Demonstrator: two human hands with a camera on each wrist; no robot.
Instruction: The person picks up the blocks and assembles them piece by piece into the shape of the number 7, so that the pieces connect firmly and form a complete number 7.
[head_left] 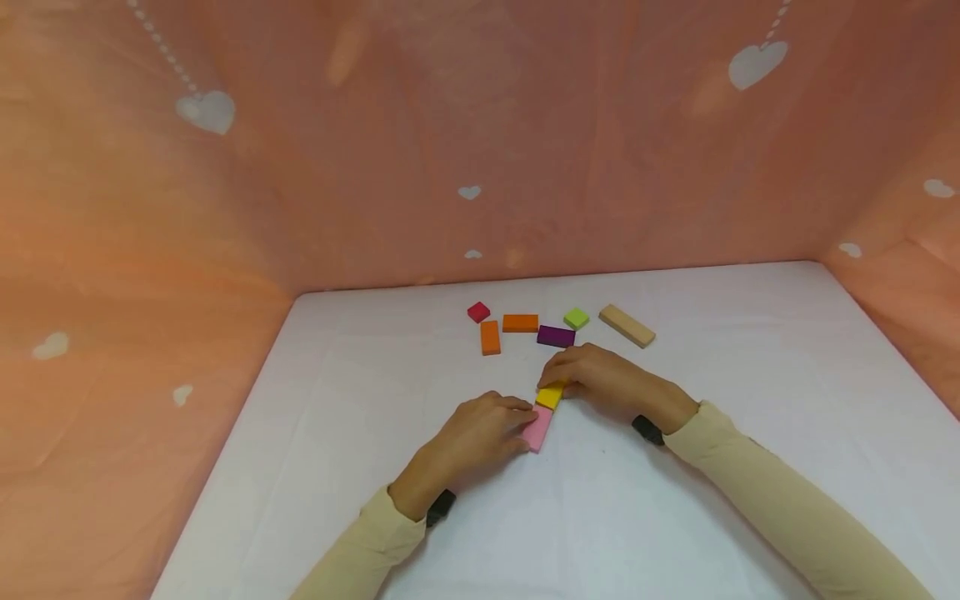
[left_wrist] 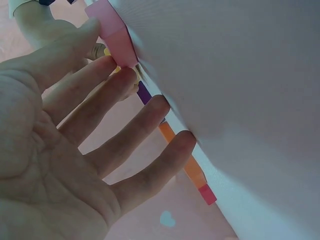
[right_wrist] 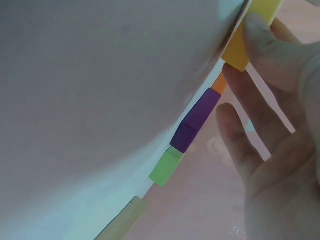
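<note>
A pink block (head_left: 537,429) lies flat on the white table, with a yellow block (head_left: 550,395) end to end against its far end. My left hand (head_left: 483,433) pinches the pink block between thumb and index finger; its other fingers spread out over the cloth in the left wrist view. With thumb and fingers at its two sides, my right hand (head_left: 600,377) grips the yellow block, partly covering it. The right wrist view shows the thumb on the yellow block's face (right_wrist: 237,47). A purple block (head_left: 556,337) lies just beyond the right hand.
Behind the hands lie a red block (head_left: 478,312), two orange blocks (head_left: 521,323), a light green block (head_left: 576,318) and a longer plain wooden block (head_left: 627,326). Pinkish-orange cloth (head_left: 562,167) with white hearts walls the table's back and sides.
</note>
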